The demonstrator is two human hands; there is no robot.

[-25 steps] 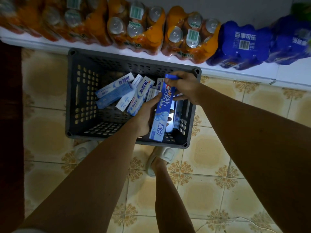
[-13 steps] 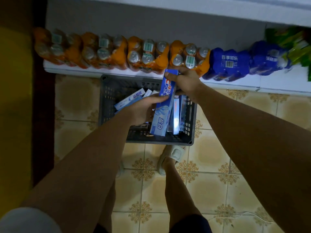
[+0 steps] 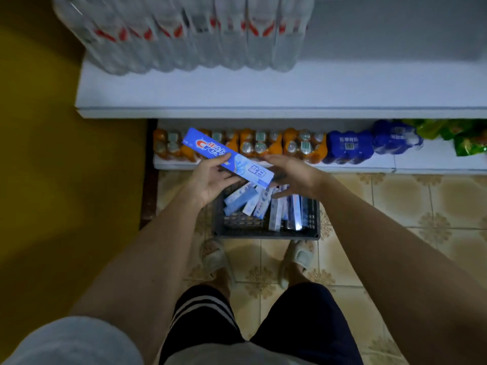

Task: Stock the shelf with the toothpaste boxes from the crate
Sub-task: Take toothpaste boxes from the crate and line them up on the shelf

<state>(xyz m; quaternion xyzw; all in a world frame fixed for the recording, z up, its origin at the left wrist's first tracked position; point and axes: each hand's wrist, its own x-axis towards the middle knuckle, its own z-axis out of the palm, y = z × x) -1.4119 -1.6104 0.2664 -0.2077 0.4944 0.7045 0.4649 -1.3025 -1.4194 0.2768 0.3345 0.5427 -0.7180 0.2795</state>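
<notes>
Crest toothpaste box (image 3: 228, 155) tilted above crate (image 3: 266, 234), pinched in my left hand (image 3: 210, 180). Right hand (image 3: 292, 175) fingers loosely spread, touching the box's lower end.

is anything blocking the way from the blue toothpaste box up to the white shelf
Nothing visible does. The blue toothpaste box is held by the left hand, with the right hand at its lower end, just below the white shelf. The shelf's front strip is bare; the water bottle packs sit further back.
</notes>
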